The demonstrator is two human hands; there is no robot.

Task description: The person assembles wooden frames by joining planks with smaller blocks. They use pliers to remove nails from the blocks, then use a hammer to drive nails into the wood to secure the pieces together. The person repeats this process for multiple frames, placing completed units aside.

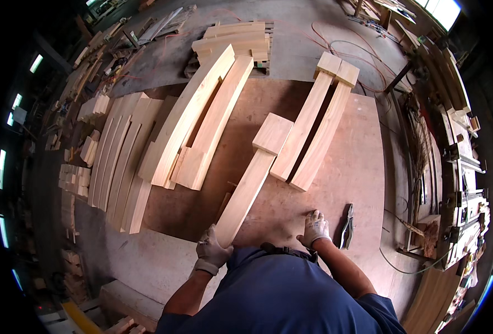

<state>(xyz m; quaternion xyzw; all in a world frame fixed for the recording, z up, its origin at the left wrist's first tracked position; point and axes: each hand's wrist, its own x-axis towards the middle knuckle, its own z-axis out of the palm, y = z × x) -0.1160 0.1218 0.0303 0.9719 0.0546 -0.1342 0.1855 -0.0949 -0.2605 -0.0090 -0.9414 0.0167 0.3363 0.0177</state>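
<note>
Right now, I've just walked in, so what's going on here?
A person's gloved left hand grips the near end of a wooden beam with a block at its far end. The right hand, also gloved, appears spread on the brown tabletop, left of the pliers. Two similar beams lie beyond, to the right.

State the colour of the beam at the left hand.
Pale yellowish tan: the beam shows best in the head view.

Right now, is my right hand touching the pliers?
Apart. The head view shows a strip of brown board between the gloved right hand and the pliers to its right.
</note>
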